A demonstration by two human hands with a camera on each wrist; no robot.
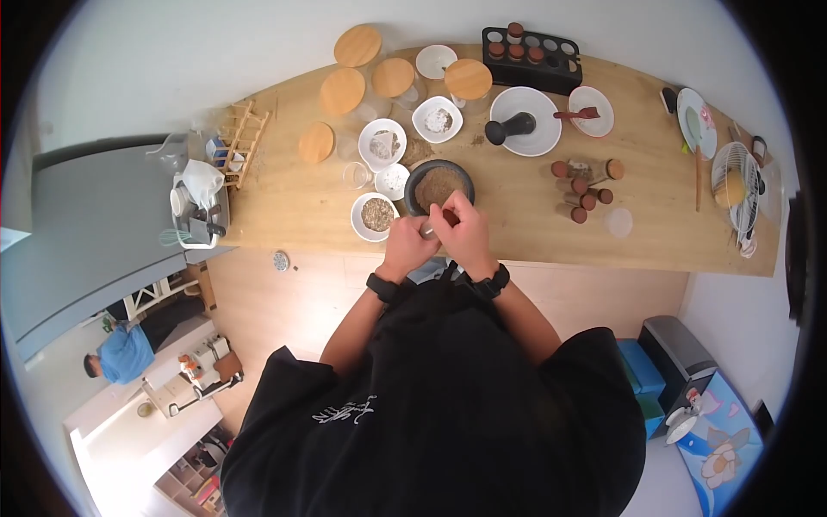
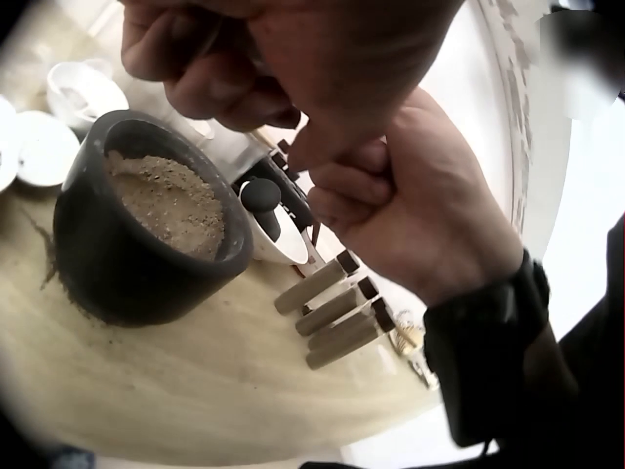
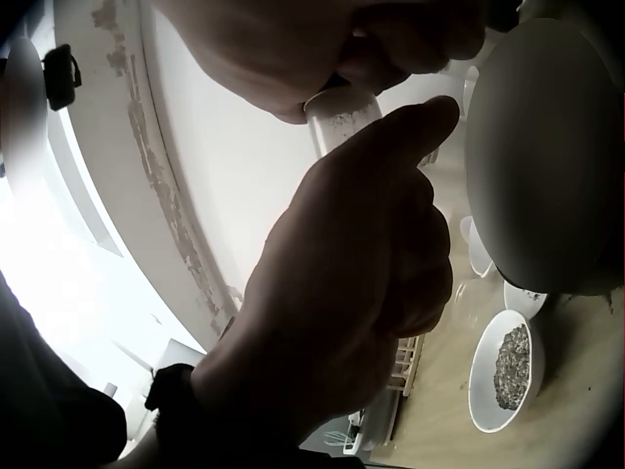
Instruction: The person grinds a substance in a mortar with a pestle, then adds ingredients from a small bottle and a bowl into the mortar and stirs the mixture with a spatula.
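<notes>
My left hand (image 1: 409,246) grips a small clear glass tube (image 3: 342,115), with a little residue showing on its wall. At the tube's end, the fingers of my right hand (image 1: 469,237) hold a reddish-brown cap (image 1: 450,217). Both hands meet just in front of the dark stone mortar (image 2: 127,269), raised above the tabletop. Coarse brown powder (image 2: 166,200) lies in the mortar. In the right wrist view the left fingers wrap the tube while the right hand covers its capped end. A white bowl of grainy flakes (image 1: 377,214) stands left of the mortar.
Several capped tubes (image 1: 579,185) lie to the right on the wooden table (image 1: 517,224). A black rack (image 1: 551,77), a white bowl (image 1: 547,138) holding a dark pestle (image 1: 512,128), and wooden-lidded jars (image 1: 394,79) stand behind. Small bowls of white powder (image 1: 438,119) sit back left.
</notes>
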